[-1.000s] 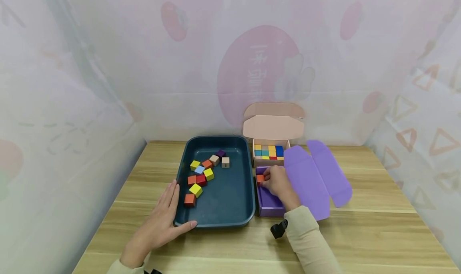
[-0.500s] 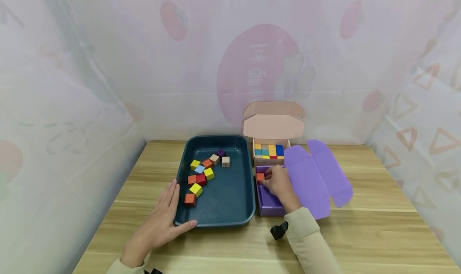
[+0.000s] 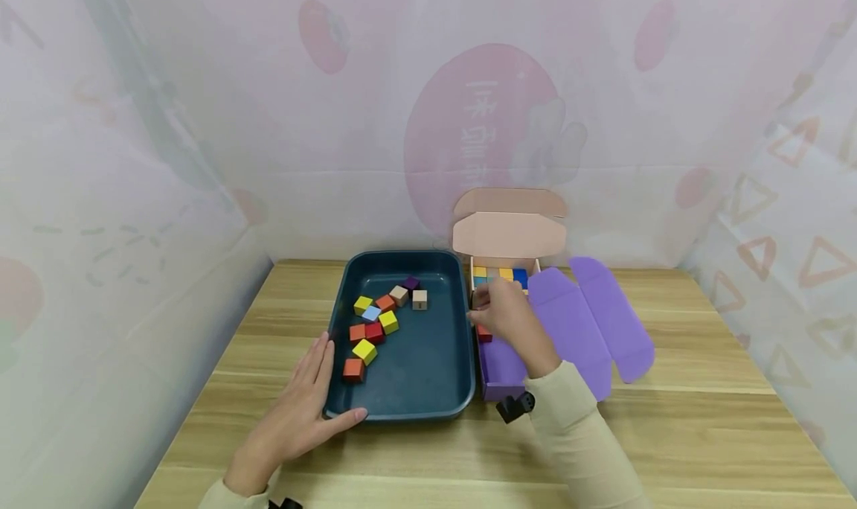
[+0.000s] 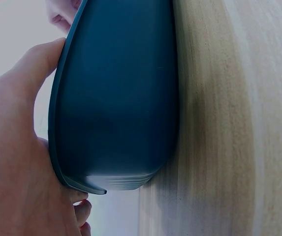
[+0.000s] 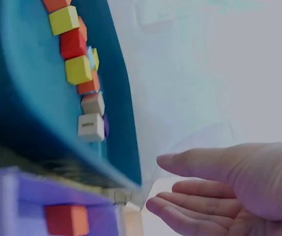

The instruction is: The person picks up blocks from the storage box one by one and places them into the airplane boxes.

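- Nearest, the left hand [image 3: 300, 412] lies along the near-left corner of the dark teal tray [image 3: 422, 371], fingers stretched out against the left wall and thumb on the near rim; it grasps nothing.
- A black device [image 3: 515, 406] sits at the right wrist, by a beige sleeve [image 3: 569, 397].
- The tray stands on the wooden table [image 3: 415, 472] and holds 11 cubes: 3 yellow, 3 orange, 2 beige, 1 red, 1 light blue and 1 purple.
- Just right of the tray is a purple box [image 3: 504, 367], its lid [image 3: 579, 327] spread out to the right.
- Inside that box, 1 orange cube [image 5: 67, 220] lies by the left wall.
- The right hand [image 3: 506, 315] hovers over the box's far part, released, thumb apart from the fingers.
- Behind it, a cardboard box [image 3: 509, 234] with its lid raised holds coloured blocks [image 3: 506, 274].
- Farthest, a pale backdrop [image 3: 375, 137] bears pink prints.
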Demonstrator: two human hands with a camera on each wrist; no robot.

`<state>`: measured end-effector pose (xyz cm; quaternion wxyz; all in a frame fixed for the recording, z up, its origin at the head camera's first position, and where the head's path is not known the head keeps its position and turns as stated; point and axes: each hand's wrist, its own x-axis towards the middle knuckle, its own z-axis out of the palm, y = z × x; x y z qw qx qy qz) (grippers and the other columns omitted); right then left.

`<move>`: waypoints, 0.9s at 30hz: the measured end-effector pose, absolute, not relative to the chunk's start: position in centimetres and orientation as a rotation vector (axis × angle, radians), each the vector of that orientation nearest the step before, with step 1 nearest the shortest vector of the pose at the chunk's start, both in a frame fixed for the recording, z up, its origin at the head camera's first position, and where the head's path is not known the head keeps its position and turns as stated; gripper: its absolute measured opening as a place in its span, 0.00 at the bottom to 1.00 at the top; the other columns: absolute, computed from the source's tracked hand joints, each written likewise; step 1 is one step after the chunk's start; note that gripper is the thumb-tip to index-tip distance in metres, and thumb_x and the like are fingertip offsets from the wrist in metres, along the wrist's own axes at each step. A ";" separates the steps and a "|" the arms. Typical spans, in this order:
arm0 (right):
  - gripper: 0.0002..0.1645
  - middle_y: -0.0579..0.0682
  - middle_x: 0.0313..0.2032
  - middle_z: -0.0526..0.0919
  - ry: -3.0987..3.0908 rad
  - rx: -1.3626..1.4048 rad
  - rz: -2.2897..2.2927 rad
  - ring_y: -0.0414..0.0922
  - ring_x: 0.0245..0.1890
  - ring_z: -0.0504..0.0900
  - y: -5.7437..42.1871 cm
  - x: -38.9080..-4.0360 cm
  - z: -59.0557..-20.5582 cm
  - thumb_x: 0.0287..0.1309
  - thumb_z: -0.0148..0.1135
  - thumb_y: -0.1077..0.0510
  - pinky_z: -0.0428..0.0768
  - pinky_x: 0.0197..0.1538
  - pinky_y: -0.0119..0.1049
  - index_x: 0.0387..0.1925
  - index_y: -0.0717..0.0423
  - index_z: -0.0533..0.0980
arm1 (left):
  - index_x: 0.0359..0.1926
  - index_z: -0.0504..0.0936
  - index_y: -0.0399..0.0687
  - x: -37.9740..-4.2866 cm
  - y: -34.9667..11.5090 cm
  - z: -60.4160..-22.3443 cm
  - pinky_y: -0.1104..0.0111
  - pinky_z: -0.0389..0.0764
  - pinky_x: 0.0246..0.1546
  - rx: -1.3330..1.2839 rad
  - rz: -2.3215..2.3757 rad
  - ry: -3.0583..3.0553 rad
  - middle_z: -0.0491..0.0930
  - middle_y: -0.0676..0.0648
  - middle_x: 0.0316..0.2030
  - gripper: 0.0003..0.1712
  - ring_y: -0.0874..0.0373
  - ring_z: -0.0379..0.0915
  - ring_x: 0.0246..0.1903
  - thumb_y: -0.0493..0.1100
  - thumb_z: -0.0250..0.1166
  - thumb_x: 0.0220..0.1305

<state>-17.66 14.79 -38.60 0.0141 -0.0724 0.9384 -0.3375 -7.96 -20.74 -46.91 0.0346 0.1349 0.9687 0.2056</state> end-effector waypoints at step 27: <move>0.09 0.49 0.25 0.76 2.863 -0.288 -0.824 0.45 0.26 0.75 6.5 -25.9 -44.2 0.64 0.74 0.58 0.86 0.38 0.37 0.36 0.62 0.87 | 0.85 0.43 0.39 -7.6 -20.5 -47.1 0.35 0.50 0.81 0.418 0.596 2.988 0.36 0.39 0.86 0.72 0.37 0.39 0.84 0.80 0.63 0.61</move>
